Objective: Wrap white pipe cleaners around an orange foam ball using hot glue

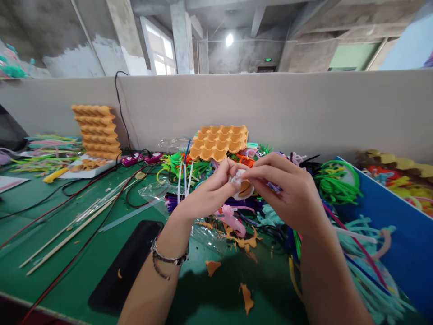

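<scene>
Above the cluttered middle of the table, my left hand (pixel 218 185) and my right hand (pixel 287 192) meet with fingers closed on a small fluffy white piece with a tan-orange middle (pixel 242 188). Both hands pinch its upper edge between thumb and fingers, and they partly cover it. Just below lies a pink tool (pixel 232 220) that looks like a glue gun. Torn orange scraps (pixel 248 241) are strewn beneath my hands. Behind them, an orange egg-crate sheet (pixel 221 141) rests on a heap of coloured pipe cleaners (pixel 179 164).
A black phone-like slab (pixel 125 266) and long thin sticks (pixel 77 230) lie at left among red and black cables (pixel 98 225). Another orange egg-crate sheet (pixel 96 131) leans on the partition (pixel 287 108). A blue board (pixel 382 203) edges the right, with green pipe cleaners (pixel 338 183) beside it.
</scene>
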Demonstrator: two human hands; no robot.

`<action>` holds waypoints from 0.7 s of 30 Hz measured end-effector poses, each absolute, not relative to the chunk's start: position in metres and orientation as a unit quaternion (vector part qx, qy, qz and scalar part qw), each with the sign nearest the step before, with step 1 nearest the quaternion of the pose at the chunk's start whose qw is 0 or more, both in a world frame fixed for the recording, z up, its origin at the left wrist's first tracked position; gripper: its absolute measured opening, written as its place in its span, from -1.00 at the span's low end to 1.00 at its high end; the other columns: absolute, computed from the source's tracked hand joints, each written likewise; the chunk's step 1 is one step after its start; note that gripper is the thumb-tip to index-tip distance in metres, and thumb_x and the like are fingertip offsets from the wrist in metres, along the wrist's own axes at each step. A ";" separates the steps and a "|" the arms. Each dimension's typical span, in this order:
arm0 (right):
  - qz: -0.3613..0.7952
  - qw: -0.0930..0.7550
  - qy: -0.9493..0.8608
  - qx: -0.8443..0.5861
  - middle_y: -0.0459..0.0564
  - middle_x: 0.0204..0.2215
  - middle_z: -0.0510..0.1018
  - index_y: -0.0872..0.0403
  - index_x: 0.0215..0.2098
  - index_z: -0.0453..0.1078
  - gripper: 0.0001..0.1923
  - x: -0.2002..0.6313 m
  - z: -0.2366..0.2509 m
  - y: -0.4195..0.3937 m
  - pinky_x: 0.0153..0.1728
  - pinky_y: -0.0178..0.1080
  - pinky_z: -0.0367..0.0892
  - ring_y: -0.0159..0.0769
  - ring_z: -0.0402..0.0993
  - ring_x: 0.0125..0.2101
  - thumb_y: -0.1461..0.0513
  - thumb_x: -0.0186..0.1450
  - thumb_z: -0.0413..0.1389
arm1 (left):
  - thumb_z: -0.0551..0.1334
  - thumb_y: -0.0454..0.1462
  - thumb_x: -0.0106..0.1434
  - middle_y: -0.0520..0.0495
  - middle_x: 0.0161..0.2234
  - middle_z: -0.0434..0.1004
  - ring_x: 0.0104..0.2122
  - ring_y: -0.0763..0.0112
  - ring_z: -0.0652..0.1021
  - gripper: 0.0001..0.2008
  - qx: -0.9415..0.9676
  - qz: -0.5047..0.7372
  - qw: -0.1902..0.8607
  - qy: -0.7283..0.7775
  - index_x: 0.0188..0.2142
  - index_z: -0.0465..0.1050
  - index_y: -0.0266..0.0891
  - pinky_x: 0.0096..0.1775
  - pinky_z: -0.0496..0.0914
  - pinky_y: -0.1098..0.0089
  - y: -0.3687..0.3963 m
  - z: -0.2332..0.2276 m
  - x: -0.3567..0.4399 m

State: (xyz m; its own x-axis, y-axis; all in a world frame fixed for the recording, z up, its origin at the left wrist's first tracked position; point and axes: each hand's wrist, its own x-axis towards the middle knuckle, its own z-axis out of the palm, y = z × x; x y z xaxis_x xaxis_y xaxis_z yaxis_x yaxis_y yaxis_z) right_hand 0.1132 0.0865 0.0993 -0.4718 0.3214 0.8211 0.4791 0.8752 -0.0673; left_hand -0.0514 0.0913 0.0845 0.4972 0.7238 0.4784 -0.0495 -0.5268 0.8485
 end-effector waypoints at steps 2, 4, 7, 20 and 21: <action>-0.081 0.456 -0.851 -0.247 -0.05 -0.42 0.42 0.07 -0.30 0.40 -0.86 0.115 0.101 0.086 -0.41 -0.34 0.30 -0.43 0.37 -0.40 0.38 0.24 0.04 | 0.00 -0.41 0.15 0.05 -0.38 0.15 -0.45 0.52 0.15 -0.83 0.749 0.449 0.433 0.223 -0.45 -0.03 -0.16 -0.39 0.18 0.46 0.092 0.084 -0.052; -0.074 0.461 -0.846 -0.260 -0.05 -0.41 0.42 0.06 -0.31 0.38 -0.89 0.119 0.103 0.085 -0.45 -0.35 0.31 -0.43 0.37 -0.41 0.36 0.22 0.07 | 0.00 -0.43 0.12 0.04 -0.34 0.20 -0.43 0.51 0.18 -0.83 0.749 0.446 0.437 0.222 -0.44 -0.02 -0.16 -0.38 0.19 0.45 0.093 0.082 -0.053; -0.070 0.475 -0.839 -0.256 -0.07 -0.43 0.41 0.03 -0.35 0.37 -0.91 0.124 0.107 0.084 -0.51 -0.36 0.29 -0.43 0.36 -0.44 0.34 0.19 0.10 | 0.01 -0.44 0.10 0.01 -0.24 0.27 -0.39 0.50 0.23 -0.82 0.743 0.439 0.454 0.222 -0.42 -0.01 -0.16 -0.35 0.19 0.43 0.094 0.082 -0.055; -0.031 0.486 -0.833 -0.264 -0.11 -0.52 0.37 0.08 -0.53 0.29 -0.86 0.123 0.104 0.087 -0.57 -0.39 0.19 -0.48 0.29 -0.51 0.29 0.17 0.14 | 0.08 -0.46 0.12 -0.03 -0.12 0.25 -0.17 0.52 0.32 -0.78 0.713 0.451 0.516 0.148 -0.42 0.00 -0.19 -0.18 0.25 0.48 0.091 0.083 -0.055; -0.037 0.484 -0.832 -0.268 -0.11 -0.52 0.37 0.08 -0.53 0.28 -0.85 0.123 0.104 0.087 -0.55 -0.38 0.20 -0.47 0.29 -0.50 0.29 0.17 0.14 | 0.08 -0.46 0.13 -0.03 -0.13 0.26 -0.17 0.52 0.32 -0.78 0.716 0.451 0.509 0.154 -0.43 0.00 -0.19 -0.18 0.25 0.48 0.091 0.083 -0.055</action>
